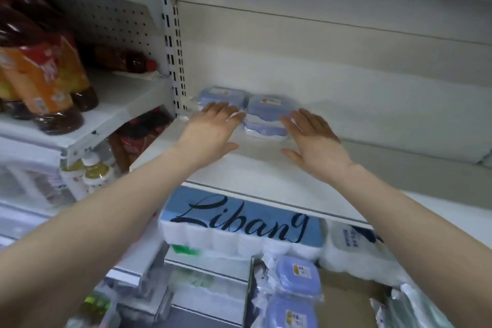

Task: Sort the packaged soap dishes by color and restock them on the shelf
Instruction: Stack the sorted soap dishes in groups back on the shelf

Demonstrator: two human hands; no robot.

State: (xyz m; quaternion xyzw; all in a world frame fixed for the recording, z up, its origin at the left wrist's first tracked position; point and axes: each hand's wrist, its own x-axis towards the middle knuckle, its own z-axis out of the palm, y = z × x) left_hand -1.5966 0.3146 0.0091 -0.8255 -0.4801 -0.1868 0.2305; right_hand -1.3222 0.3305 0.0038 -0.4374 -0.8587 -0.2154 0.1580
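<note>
Blue packaged soap dishes sit at the back left of the white shelf [266,168]: one pack [222,95] on the left, and a stack of two [267,108] beside it. My left hand [213,130] lies flat with straight fingers, its fingertips touching the left pack. My right hand [314,138] is spread open at the right side of the stack, fingertips against the lower pack [265,130]. Neither hand grips anything. More blue packaged dishes [296,278] lie in a cardboard box [346,298] below.
A large Libang tissue pack [239,224] sits under the shelf. Dark drink bottles with orange labels [40,72] fill the left shelf bay. A slotted upright [174,56] divides the bays. Clear-wrapped packs [415,306] lie at the box's right.
</note>
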